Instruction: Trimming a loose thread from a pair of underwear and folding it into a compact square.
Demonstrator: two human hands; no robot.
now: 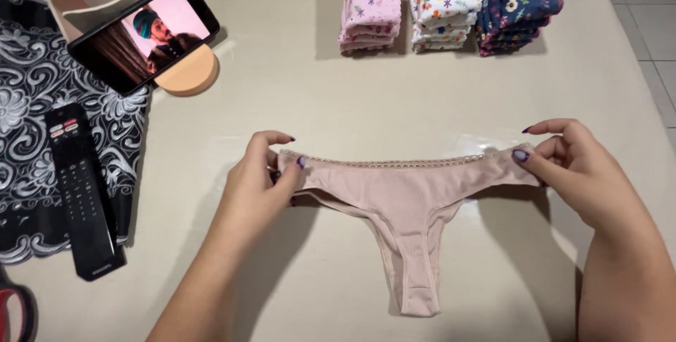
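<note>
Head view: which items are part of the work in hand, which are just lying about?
In hand:
- pink ribbed underwear, held at the waistband by the left hand and right hand
- three stacks of folded floral garments

Lying about:
- phone propped on a stand
- remote control
- black lace cloth

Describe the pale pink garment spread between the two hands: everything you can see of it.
The pale pink garment is a brief of finely ribbed, soft-looking fabric with a narrow scalloped lace trim along its waistband. It is stretched flat and wide on the beige table, waistband farthest from the person, the narrow crotch strip pointing toward them. The left hand pinches one waistband corner and the right hand pinches the other. It looks clean and unfolded, with slight creases near the leg openings.
</note>
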